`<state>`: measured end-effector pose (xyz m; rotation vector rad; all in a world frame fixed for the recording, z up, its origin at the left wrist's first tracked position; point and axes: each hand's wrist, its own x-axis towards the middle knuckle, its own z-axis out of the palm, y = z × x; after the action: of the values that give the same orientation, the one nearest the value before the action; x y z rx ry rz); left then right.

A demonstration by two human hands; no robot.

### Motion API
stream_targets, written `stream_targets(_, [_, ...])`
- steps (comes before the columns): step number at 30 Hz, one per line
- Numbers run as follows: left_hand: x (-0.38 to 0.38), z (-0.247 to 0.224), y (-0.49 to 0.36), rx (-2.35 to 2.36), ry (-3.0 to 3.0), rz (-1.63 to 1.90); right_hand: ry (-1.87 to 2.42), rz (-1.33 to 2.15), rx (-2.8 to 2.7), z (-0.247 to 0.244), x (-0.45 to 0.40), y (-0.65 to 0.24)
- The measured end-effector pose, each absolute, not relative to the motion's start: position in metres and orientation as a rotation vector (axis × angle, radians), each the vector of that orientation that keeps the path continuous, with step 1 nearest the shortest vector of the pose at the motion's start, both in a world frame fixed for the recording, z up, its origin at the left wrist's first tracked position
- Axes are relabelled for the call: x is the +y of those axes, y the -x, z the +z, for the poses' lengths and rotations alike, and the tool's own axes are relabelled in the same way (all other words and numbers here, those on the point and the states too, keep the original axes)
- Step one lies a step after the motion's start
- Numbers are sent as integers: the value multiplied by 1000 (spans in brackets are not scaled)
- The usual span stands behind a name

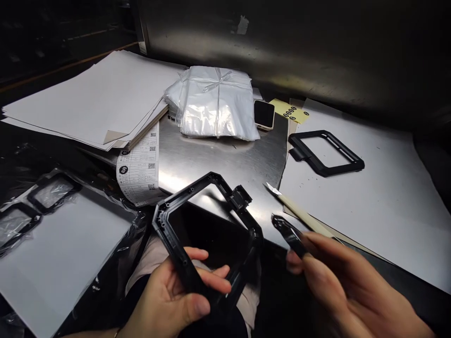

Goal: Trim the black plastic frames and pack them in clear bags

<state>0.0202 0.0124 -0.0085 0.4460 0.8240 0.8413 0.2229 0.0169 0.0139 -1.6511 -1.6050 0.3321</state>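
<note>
My left hand (172, 295) grips the lower left side of a black plastic frame (176, 239), held tilted above my lap with its ribbed side and small screw holes facing me. A square clip part juts from the frame's upper right side. To the right, my right hand (338, 277) pinches a small curved black part (289, 234) between thumb and fingers, apart from the frame; it is slightly blurred. A similar black frame (317, 169) lies on white sheets at the right. Just beyond my right hand rests a knife (296, 209) with a pale handle.
Bagged white packets (218, 103) tied with string stand at the back middle, beside a phone (264, 115) and yellow label sheet (291, 111). White boards (95, 94) and printed labels (137, 173) lie left. Plastic-wrapped black frames (52, 192) are at lower left. A metal wall (299, 47) rises behind.
</note>
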Motion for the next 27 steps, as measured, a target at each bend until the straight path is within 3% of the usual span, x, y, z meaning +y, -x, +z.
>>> stream_targets(5, [9, -12, -11, 887, -570, 835, 1778, 261, -1667, -20, 57, -239])
stream_targets(9, [10, -22, -6, 1044, -1367, 1031, 1790, 342, -1634, -17, 54, -233])
stream_targets(12, [19, -34, -8, 1038, -1801, 1132, 1536, 753, -1568, 8, 39, -213])
stream_targets(15, [31, -45, -9, 1038, -2122, 1108, 1137, 1502, -1197, 30, 35, -193])
stream_targets(17, [40, -49, -5, 1042, -1964, 1097, 1060, 1737, -1080, 36, 39, -187])
stream_targets(23, [69, -39, 25, 974, -454, 1010, 945, 1889, -1429, 33, 66, -179])
stream_targets(27, [76, -45, 41, 916, -157, 995, 1168, 1457, -1719, 34, 141, -189])
